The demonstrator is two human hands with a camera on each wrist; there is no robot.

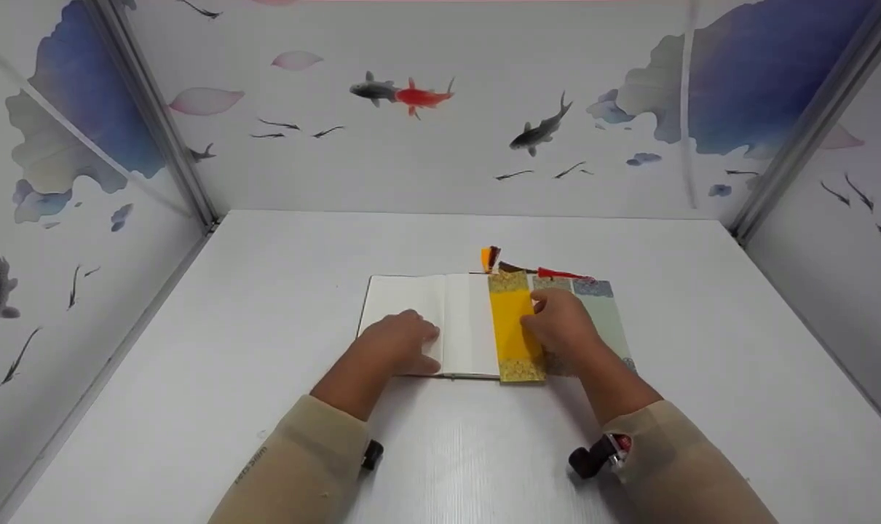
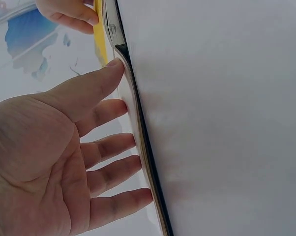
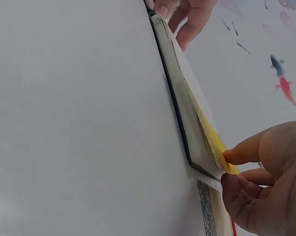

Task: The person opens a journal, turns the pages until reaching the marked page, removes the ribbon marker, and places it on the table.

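Both hands are on an open book (image 1: 440, 320) that lies flat near the middle of the white counter (image 1: 266, 407). The left hand (image 1: 400, 342) rests on the blank left page with the fingers straight and a little spread; in the left wrist view the fingertips (image 2: 119, 107) touch the page and hold nothing. The right hand (image 1: 563, 324) is at the right edge of the book, where a yellow bookmark (image 1: 512, 327) lies along the page. In the right wrist view the thumb and a finger (image 3: 241, 155) pinch the edge of this yellow bookmark. More bookmarks (image 1: 604, 309), pale green and grey-blue, lie just beside it on the right, partly under the right hand. Small tassels (image 1: 528, 268), orange, brown and red, lie on the counter just behind the bookmarks.
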